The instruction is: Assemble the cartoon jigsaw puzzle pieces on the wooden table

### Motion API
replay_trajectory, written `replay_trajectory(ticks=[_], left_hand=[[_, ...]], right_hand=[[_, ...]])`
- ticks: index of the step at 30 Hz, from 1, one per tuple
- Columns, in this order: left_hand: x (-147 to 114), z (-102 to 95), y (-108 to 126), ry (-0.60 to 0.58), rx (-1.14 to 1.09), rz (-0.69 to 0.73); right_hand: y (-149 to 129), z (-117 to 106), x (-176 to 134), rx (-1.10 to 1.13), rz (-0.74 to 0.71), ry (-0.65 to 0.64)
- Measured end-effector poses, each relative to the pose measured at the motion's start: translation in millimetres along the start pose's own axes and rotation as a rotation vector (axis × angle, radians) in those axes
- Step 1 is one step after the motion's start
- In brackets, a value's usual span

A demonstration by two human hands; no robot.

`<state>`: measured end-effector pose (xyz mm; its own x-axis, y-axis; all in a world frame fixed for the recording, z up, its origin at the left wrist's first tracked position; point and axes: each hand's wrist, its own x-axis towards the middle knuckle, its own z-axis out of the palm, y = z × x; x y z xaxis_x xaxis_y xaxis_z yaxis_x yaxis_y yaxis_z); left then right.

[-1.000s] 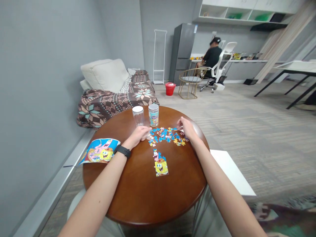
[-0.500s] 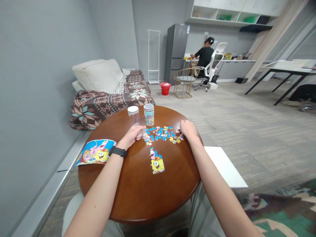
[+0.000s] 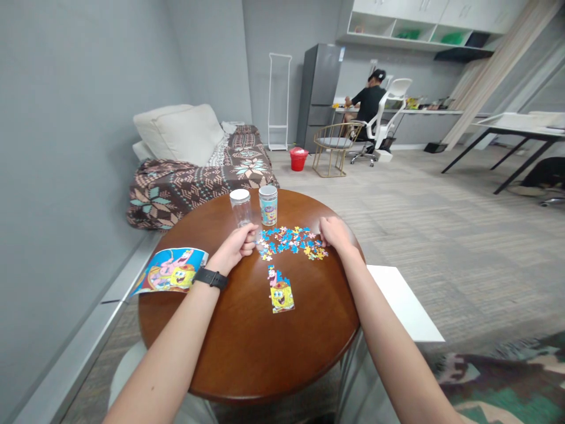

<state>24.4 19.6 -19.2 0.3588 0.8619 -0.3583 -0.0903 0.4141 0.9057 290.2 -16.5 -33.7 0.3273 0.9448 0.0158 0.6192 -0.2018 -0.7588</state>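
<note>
My left hand rests on the table at the left edge of the loose jigsaw puzzle pieces, its fingers curled in and no piece showing in them. On the right side of the pile, my right hand is closed, knuckles up; its fingertips touch the outermost pieces, and anything between them is hidden. Blue, yellow and pink pieces lie spread between both hands. Nearer to me is a joined puzzle section with a yellow cartoon face and a pink figure. The matching picture sheet lies left of my left wrist.
Behind the pieces stand a clear jar with a white lid and a printed can. The round brown table has a white board beyond its right edge. A person sits far back by a counter.
My left index finger has drawn back from the pieces and curled in. My right hand has lowered slightly onto the pile's right edge. The view has shifted a little.
</note>
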Motion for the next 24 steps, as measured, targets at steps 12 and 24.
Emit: replay_trajectory(ticks=[12, 24], left_hand=[[-15, -15.8, 7, 0.220, 0.674, 0.036], [6, -33.3, -6, 0.209, 0.810, 0.182]], right_hand=[[-10, 4, -5, 0.237, -0.174, -0.188], [-22, 11, -14, 0.261, -0.177, -0.408]])
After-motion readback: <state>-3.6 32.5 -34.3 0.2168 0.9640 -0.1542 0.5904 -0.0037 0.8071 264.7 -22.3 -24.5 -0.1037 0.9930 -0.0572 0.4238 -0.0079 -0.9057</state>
